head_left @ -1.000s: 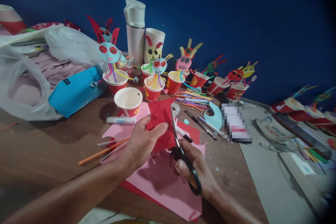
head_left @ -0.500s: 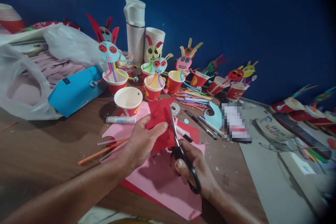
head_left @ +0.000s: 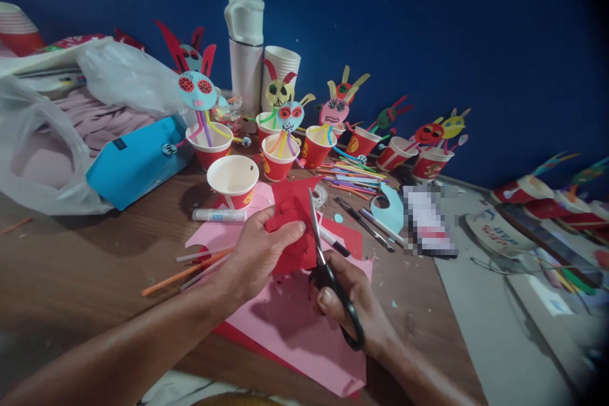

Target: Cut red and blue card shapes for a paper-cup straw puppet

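My left hand (head_left: 259,250) pinches a piece of red paper (head_left: 292,203), its thumb lying on top. Black-handled scissors (head_left: 339,298) sit in my right hand (head_left: 356,292), with the fingers through the loops and the blades pointing up. The blades lie along the right edge of the red paper. Under both hands is a sheet of pink paper (head_left: 295,330), with more red paper below it. Just beyond my left hand stands a red-and-white paper cup (head_left: 232,181), and beside it lies a glue stick (head_left: 219,214).
Several decorated cups (head_left: 280,158) with paper faces line the back, before a white tumbler (head_left: 246,76). Drinking straws (head_left: 352,174), pens (head_left: 364,225) and a pixelated phone (head_left: 431,222) lie to the right. A blue folded piece (head_left: 137,162) and a plastic bag (head_left: 57,184) are at left.
The red paper has tilted a little in my left hand, and the scissor blades have shifted very slightly along its edge. Otherwise the table looks the same.
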Demonstrator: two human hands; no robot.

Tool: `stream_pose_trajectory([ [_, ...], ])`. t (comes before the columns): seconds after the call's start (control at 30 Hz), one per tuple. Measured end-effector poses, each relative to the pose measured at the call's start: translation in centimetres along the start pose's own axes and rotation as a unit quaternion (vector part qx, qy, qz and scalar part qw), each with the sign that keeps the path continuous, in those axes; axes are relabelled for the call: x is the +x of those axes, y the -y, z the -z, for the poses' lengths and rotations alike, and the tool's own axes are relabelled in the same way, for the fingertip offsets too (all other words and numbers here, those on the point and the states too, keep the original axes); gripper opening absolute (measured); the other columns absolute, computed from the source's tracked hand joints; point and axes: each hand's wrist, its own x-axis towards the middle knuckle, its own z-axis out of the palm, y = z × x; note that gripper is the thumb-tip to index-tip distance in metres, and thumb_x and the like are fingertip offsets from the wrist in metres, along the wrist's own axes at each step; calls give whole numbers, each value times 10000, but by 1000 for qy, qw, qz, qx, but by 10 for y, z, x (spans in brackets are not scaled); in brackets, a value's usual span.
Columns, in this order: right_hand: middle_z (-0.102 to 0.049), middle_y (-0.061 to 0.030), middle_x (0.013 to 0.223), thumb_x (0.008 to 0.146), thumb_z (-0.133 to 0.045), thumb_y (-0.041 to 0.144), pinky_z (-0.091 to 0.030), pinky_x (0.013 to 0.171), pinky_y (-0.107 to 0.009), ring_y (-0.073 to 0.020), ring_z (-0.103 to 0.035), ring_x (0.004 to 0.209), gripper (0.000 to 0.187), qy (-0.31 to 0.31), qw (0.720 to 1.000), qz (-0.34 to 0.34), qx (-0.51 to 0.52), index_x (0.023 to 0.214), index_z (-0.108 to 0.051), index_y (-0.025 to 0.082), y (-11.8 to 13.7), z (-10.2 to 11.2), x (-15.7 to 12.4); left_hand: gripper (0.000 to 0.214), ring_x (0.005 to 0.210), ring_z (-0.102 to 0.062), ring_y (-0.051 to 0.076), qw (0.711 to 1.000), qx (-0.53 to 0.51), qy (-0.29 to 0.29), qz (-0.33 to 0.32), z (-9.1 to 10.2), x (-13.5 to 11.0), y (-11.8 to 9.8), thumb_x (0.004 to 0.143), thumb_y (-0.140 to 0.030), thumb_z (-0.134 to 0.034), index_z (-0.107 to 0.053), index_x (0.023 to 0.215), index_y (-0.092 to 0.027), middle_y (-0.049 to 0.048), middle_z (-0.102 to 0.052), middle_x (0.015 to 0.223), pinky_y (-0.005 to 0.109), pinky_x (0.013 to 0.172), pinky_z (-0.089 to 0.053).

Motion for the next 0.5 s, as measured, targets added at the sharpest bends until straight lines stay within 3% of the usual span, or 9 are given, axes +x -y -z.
stream_pose_trajectory([
  [0.5,-504,21,616,730,-581,465,-297,386,-171,-59,-387,435,351,-4,1000,-1,-3,897,-504,166,0,1,-1,104,442,-530,102,1000,4,-2,25,0,0,-2,620,-172,-616,-530,671,-144,-29,-573,521,202,450,-417],
])
